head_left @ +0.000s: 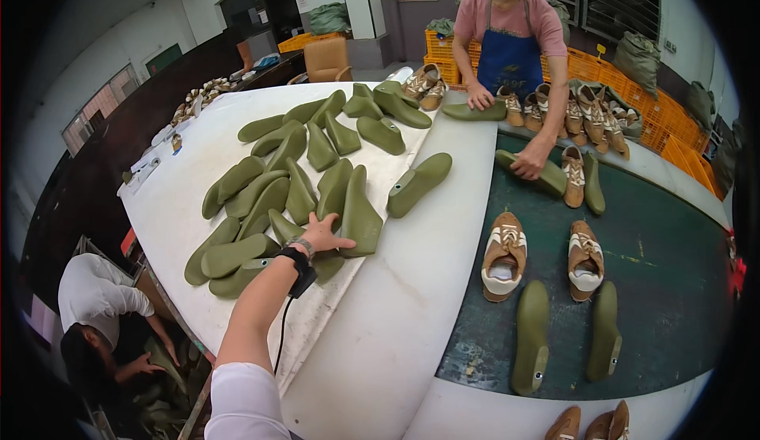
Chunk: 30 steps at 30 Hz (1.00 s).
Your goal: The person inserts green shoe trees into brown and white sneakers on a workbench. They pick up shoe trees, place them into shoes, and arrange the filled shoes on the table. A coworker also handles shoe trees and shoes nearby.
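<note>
My left hand [321, 236] reaches over a group of olive-green shoe lasts on the white table, with a black band and a watch at the wrist. Its fingers are spread and the thumb points right. The fingertips rest on or just above the lasts; contact is hard to tell. Beside the thumb, a tall shoe last [362, 214] stands tilted, and another last [334, 189] lies just beyond the fingers. Part of a last beneath the hand is hidden. Apart from the group, to the right, lies a single last [419, 184]. My right hand is out of view.
A green conveyor belt [467, 345] at right carries brown-and-white sneakers [504, 258] and paired lasts [530, 337]. Across it, a co-worker in a blue apron [511, 60] handles lasts. At lower left another person [103, 305] bends over a bin of lasts. Orange crates [673, 115] line the wall.
</note>
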Motion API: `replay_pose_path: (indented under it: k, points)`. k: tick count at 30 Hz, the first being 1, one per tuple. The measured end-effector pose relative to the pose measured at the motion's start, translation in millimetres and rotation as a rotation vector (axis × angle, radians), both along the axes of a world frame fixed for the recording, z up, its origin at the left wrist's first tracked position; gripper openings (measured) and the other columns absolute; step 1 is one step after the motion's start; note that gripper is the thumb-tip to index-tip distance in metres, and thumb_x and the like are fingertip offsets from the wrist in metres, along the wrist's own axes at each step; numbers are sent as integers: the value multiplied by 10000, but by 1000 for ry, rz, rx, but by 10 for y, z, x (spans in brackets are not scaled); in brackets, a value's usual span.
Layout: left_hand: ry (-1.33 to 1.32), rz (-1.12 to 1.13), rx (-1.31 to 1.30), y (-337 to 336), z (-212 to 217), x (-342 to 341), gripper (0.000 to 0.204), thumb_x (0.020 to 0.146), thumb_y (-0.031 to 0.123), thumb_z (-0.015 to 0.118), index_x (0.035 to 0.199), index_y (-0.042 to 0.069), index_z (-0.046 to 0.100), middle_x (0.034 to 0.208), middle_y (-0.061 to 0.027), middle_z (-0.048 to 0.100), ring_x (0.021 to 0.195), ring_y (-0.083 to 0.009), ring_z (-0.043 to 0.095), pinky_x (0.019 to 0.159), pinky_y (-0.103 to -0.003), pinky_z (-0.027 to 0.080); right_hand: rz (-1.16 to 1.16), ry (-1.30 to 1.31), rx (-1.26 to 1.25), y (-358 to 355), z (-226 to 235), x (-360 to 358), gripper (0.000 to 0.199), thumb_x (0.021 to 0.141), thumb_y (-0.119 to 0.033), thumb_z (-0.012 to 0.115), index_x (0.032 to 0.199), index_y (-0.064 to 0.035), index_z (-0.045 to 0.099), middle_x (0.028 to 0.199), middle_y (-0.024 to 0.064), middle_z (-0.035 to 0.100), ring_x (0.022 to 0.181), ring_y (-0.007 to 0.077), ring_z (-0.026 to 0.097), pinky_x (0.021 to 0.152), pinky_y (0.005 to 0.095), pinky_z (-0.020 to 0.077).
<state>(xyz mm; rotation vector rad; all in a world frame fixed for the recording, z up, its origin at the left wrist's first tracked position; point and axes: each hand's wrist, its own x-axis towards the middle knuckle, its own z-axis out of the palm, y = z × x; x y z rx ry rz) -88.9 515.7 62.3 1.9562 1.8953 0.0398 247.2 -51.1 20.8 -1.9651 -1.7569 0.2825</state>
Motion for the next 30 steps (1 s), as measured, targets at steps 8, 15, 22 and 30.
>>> replay_pose_path:
  k: [8, 15, 22, 30]
  points:
    - [-320, -3, 141, 930, -447, 749, 1095, 620, 546, 781, 1430, 7, 279, 1409, -428, 107, 1297, -518, 259, 1094, -388, 300, -78, -64, -132, -30, -64, -70, 354, 720, -175, 720, 1049, -82, 628, 1181, 178, 547, 1070, 401, 516, 899, 490, 454]
    - [-924, 14, -280, 1122, -192, 1621, 1031, 715, 484, 743, 1488, 77, 194, 1532, -224, 94, 1410, -380, 157, 1112, -341, 263, -68, -74, -144, 0, -82, -69, 327, 738, -172, 705, 1039, -74, 624, 1193, 177, 539, 1086, 406, 508, 904, 497, 448]
    - [-80, -418, 58, 821, 109, 590, 755, 785, 492, 641, 1387, 92, 422, 1409, -176, 432, 1297, -372, 397, 1064, -393, 338, -134, -45, -122, 58, 6, -188, 342, 724, -141, 710, 1045, -72, 615, 1195, 189, 535, 1100, 397, 498, 923, 493, 428]
    - [372, -124, 208, -379, -273, -162, 799, 745, 700, 530, 1298, 123, 537, 1413, -127, 423, 1383, -350, 225, 1060, -682, 46, -24, -69, 46, 92, -110, -177, 354, 760, -142, 664, 1093, -50, 586, 1182, 207, 534, 1063, 416, 509, 899, 493, 430]
